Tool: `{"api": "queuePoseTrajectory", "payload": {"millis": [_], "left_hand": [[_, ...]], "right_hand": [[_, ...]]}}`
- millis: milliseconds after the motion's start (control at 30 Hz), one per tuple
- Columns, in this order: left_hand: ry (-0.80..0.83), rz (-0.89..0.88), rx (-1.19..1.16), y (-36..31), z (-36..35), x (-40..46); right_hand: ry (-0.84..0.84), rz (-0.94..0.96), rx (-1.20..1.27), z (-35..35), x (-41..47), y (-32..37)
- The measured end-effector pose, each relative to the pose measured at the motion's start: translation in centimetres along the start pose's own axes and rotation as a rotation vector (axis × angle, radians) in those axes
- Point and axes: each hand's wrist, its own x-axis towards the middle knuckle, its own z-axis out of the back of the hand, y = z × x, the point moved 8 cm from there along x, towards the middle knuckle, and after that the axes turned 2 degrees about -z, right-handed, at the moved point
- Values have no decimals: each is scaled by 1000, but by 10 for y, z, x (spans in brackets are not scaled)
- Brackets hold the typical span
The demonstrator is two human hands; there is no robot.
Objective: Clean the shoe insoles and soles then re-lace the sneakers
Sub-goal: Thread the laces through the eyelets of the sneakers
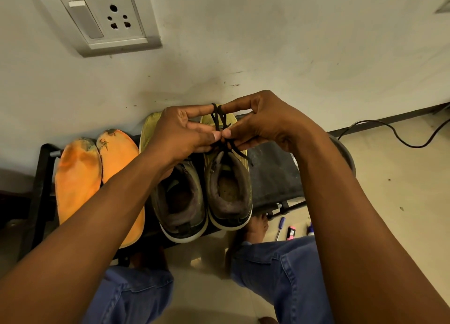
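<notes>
Two worn olive-yellow sneakers stand side by side on a low black stand, heels toward me: the left sneaker [180, 202] and the right sneaker [229, 189]. Above the right sneaker both hands pinch its black lace [220, 119], which rises in loops between the fingertips. My left hand [180, 133] grips the lace from the left, my right hand [263, 121] from the right, thumbs nearly touching. Two orange insoles [80, 177], dirty at the toes, lie flat on the stand left of the sneakers. The sneakers' toes are hidden behind my hands.
The black stand [272, 175] is pushed against a scuffed white wall with a switch and socket plate [102, 19]. A black cable [399, 138] runs along the tiled floor at right. A pen [280, 228] and a pink marker [291, 233] lie by my bare foot. My blue-jeaned knees fill the bottom.
</notes>
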Motion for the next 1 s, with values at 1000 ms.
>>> {"api": "queuePoseTrajectory", "payload": {"millis": [1000], "left_hand": [[75,-16,13,-2,1,1]], "right_hand": [[5,49,5,-3,1,2]]}}
